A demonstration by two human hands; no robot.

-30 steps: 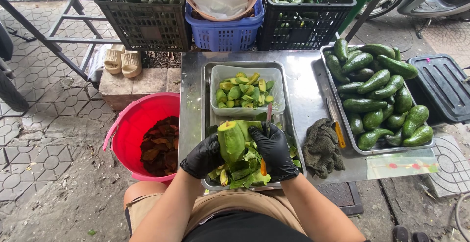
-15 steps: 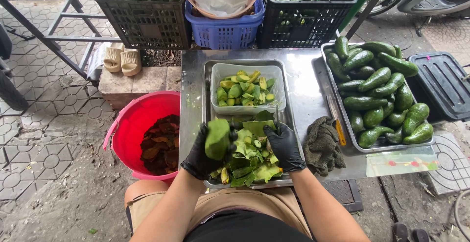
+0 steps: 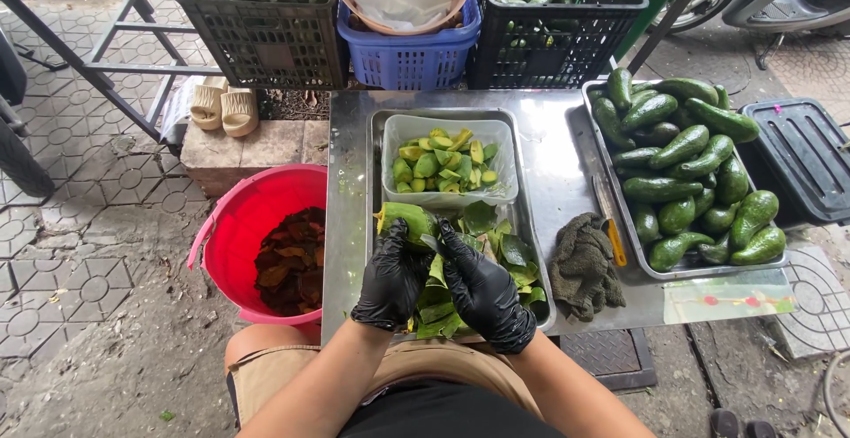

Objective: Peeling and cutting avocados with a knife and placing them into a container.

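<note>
My left hand (image 3: pixel 390 284), in a black glove, grips a peeled green avocado (image 3: pixel 407 219) over a steel tray (image 3: pixel 375 146). My right hand (image 3: pixel 482 294), also gloved, presses against the fruit's right side; a thin blade seems to show between the hands, but I cannot tell for sure. Green peels (image 3: pixel 496 248) are heaped in the tray under both hands. Just behind them a clear tub (image 3: pixel 448 128) holds cut avocado pieces (image 3: pixel 440 163).
A tray of whole avocados (image 3: pixel 686 168) fills the right of the steel table (image 3: pixel 549 137); a grey rag (image 3: pixel 582 267) and a yellow-handled knife (image 3: pixel 611 234) lie beside it. A red bucket (image 3: pixel 235 225) of dark peels stands at left. Crates (image 3: pixel 266 39) stand behind.
The avocado has swung from upright between both hands to the left, lying in my left hand. My right hand has closed in against it from the right.
</note>
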